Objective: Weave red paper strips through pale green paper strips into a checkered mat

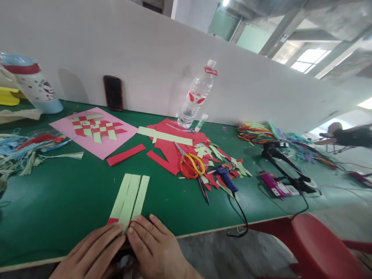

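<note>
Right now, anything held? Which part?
Left hand and right hand touch near end of pale-green paper strips, at red paper strip; actual grip can't be told.

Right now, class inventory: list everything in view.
strips: three, pale green, front
sheet: one, pink, left
woven paper: one, red-green, on sheet
red strip: one, red, below sheet
paper pieces: many, red-green, centre
scissors: at least one, orange-yellow, centre
glue gun: one, blue, centre
bottle: one, clear, back
glue stick: one, white, by bottle
phone: one, black, back
flask: one, mostly white, back left
unclear item: one, yellow, left
tassels: several, blue-green, left
thin stems: many, multicoloured, right
stand: one, black, right
boxes: two, purple, right
chair: one, red, lower right
person: one, dark clothes, right
table: one, green, foreground
left hand: one, bare, on strips
right hand: one, bare, on strips
</note>
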A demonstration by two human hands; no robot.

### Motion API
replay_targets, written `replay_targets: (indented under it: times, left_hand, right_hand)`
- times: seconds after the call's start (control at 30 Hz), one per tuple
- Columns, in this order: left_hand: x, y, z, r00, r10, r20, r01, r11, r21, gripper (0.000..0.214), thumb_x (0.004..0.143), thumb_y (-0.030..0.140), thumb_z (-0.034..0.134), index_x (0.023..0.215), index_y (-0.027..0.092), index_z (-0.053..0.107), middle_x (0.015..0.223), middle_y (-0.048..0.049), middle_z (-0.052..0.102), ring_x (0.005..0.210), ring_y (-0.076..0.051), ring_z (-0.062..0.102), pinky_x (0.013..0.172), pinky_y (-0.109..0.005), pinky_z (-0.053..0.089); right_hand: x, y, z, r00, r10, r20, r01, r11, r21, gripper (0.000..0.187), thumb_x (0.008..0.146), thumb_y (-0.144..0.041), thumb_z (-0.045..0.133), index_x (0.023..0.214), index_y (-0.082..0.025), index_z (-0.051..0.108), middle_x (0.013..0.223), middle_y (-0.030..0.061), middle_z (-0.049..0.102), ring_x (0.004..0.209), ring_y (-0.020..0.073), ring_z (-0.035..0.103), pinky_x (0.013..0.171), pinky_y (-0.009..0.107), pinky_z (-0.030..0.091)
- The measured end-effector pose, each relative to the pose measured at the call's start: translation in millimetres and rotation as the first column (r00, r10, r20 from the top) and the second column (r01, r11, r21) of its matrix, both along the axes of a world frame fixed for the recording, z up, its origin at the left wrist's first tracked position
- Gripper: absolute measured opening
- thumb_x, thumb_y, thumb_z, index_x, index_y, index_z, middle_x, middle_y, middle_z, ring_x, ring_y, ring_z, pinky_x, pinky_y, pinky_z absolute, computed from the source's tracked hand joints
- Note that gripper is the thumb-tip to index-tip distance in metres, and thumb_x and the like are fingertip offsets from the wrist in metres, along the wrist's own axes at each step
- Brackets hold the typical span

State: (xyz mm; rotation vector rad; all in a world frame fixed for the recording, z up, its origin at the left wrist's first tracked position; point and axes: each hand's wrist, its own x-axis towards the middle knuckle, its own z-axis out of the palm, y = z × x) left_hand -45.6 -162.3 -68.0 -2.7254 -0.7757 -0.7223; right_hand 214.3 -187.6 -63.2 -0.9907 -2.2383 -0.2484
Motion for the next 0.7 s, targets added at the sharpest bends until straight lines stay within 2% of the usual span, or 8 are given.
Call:
replay_targets:
  times: [0.07,0.17,0.3,0.4,0.53,0.6,0.7]
  left_hand:
    - [-6.2,4.6,2.7,0.999,0.038,-0.001,-0.038,0.999,-0.02,0.046,0.097,0.024,0.059,0.143,0.023,0.065,0.142,-0.0047,0.072,0.139,-0.021,0.06,0.132,-0.037,0.026]
    - [-9.9,12.9,9.1,0.998,0.033,-0.059,-0.034,0.999,-0.007,0.048,0.1,0.036,0.059,0.145,0.022,0.064,0.145,-0.0044,0.071,0.144,-0.023,0.055,0.136,-0.041,0.015]
    - [-3.6,17.0,13.2,0.998,-0.009,-0.067,0.011,1.0,0.025,0.041,0.104,0.036,0.052,0.141,0.025,0.067,0.142,-0.0018,0.072,0.137,-0.021,0.06,0.136,-0.039,0.014]
    - [6.2,13.5,12.9,0.997,0.048,0.063,-0.046,0.998,-0.041,0.036,0.109,0.042,0.047,0.131,0.028,0.072,0.133,0.0004,0.076,0.129,-0.018,0.063,0.134,-0.035,0.017]
    - [15.4,5.8,10.5,0.972,0.089,0.215,-0.054,0.985,-0.164,0.038,0.11,0.052,0.046,0.122,0.03,0.075,0.121,0.0032,0.079,0.123,-0.017,0.064,0.133,-0.032,0.021]
    - [15.5,2.5,8.7,0.969,0.073,0.238,-0.032,0.984,-0.174,0.033,0.11,0.045,0.047,0.121,0.031,0.075,0.116,0.0041,0.08,0.119,-0.017,0.064,0.132,-0.032,0.023]
    - [12.3,-0.9,6.2,0.973,0.049,0.228,-0.01,0.986,-0.167,0.035,0.108,0.022,0.044,0.12,0.032,0.076,0.111,0.0044,0.08,0.114,-0.017,0.065,0.131,-0.033,0.025]
  right_hand:
    - [0.8,1.0,4.0,1.0,0.007,-0.014,-0.007,1.0,0.01,0.031,0.108,-0.02,0.048,0.127,-0.016,0.072,0.13,0.0036,0.079,0.135,0.0164,0.066,0.133,0.036,0.027]
    - [1.5,3.6,11.6,0.999,0.021,-0.036,-0.02,1.0,0.012,0.028,0.11,-0.022,0.048,0.12,-0.017,0.074,0.125,0.0008,0.081,0.129,0.0158,0.069,0.134,0.036,0.023]
    - [3.5,4.7,15.6,1.0,0.01,-0.026,-0.01,1.0,0.0,0.024,0.108,-0.027,0.055,0.118,-0.018,0.075,0.124,0.0004,0.081,0.125,0.0173,0.072,0.135,0.039,0.021]
    - [7.3,2.8,14.7,0.999,-0.009,0.035,0.01,1.0,-0.024,0.031,0.107,-0.034,0.056,0.126,-0.016,0.073,0.129,0.0058,0.08,0.13,0.0207,0.07,0.133,0.041,0.026]
    - [12.9,-2.1,12.9,0.997,0.013,0.079,-0.008,0.998,-0.064,0.028,0.108,-0.024,0.054,0.127,-0.016,0.073,0.126,0.0076,0.081,0.129,0.0187,0.07,0.129,0.039,0.036]
    - [14.3,-4.8,11.5,0.998,0.035,0.053,-0.031,0.997,-0.077,0.024,0.107,-0.02,0.056,0.124,-0.018,0.073,0.12,0.0054,0.082,0.127,0.0172,0.072,0.127,0.037,0.039]
    - [14.2,-7.5,8.4,0.998,0.049,-0.04,-0.052,0.996,-0.075,0.019,0.106,-0.017,0.059,0.119,-0.02,0.073,0.111,0.0018,0.085,0.121,0.016,0.075,0.126,0.036,0.041]
